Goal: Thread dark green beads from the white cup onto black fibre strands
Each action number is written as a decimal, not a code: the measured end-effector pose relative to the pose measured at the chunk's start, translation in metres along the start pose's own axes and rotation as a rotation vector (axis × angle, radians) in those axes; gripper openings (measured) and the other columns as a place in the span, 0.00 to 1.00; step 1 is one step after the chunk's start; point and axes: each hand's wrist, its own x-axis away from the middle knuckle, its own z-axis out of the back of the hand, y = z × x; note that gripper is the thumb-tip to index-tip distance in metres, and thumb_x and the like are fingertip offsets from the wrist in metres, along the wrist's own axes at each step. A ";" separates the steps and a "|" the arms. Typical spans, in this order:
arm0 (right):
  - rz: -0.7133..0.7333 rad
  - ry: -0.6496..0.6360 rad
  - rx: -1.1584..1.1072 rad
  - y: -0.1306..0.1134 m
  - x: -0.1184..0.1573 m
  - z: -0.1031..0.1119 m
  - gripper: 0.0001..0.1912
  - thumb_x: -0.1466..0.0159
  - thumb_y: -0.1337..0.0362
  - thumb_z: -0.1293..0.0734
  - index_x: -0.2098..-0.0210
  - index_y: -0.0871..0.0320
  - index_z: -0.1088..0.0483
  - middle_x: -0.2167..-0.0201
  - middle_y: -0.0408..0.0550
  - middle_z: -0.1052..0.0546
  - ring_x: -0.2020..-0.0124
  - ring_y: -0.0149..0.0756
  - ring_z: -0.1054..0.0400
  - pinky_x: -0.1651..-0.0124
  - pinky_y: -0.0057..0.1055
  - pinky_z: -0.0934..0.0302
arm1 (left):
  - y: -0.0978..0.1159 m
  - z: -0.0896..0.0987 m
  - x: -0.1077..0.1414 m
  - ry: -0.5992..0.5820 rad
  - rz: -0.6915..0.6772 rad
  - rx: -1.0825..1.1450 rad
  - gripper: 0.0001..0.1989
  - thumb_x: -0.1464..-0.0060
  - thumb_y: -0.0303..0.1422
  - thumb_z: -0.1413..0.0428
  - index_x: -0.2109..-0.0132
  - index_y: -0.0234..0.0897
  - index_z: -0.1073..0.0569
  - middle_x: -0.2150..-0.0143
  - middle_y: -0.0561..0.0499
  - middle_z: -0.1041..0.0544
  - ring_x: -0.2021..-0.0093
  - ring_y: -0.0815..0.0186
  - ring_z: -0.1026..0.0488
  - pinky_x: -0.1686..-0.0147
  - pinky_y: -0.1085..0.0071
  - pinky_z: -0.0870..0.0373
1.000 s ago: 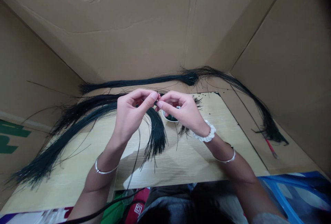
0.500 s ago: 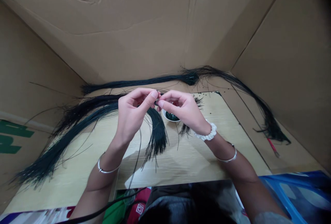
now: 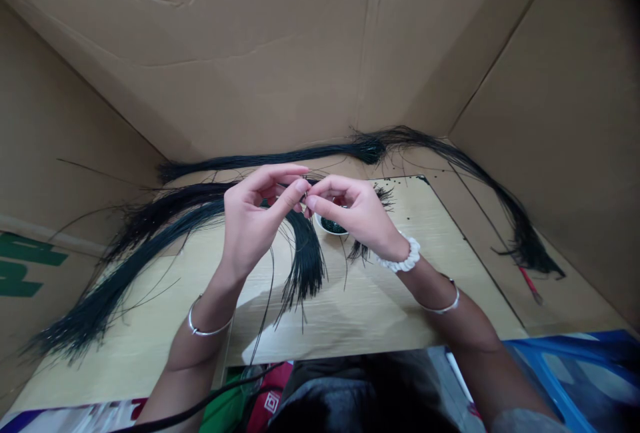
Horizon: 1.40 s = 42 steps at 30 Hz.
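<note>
HIDDEN: tiny dark pinched item [image 3: 303, 198] mostly covered by left hand [image 3: 253, 223] and right hand [image 3: 350, 216] fingertips, kind too small to tell | PARTLY HIDDEN: round white bowl [image 3: 325, 231] behind right hand | TOO SMALL: dark beads [image 3: 333, 225] inside | CUT OFF: blue plastic frame [image 3: 565, 373], lower-right picture edge

Drooping bundle of fine black strands [image 3: 306, 263]

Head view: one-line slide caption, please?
Left hand and right hand pinch thin black strands above a small white bowl.
</note>
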 end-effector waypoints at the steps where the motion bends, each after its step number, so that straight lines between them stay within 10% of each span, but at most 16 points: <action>1: 0.001 0.002 0.020 0.000 0.000 0.000 0.12 0.40 0.56 0.26 0.67 0.59 0.24 0.70 0.44 0.20 0.68 0.30 0.27 0.64 0.28 0.34 | 0.000 0.000 0.000 -0.002 0.005 0.002 0.09 0.44 0.34 0.34 0.56 0.39 0.19 0.65 0.51 0.19 0.72 0.70 0.23 0.69 0.75 0.24; 42: 0.052 0.049 -0.023 -0.001 0.005 -0.005 0.09 0.38 0.58 0.26 0.67 0.58 0.25 0.68 0.44 0.18 0.65 0.31 0.24 0.59 0.30 0.30 | 0.004 -0.006 0.003 0.088 -0.003 0.005 0.08 0.45 0.33 0.33 0.57 0.39 0.19 0.67 0.52 0.19 0.74 0.70 0.23 0.71 0.73 0.23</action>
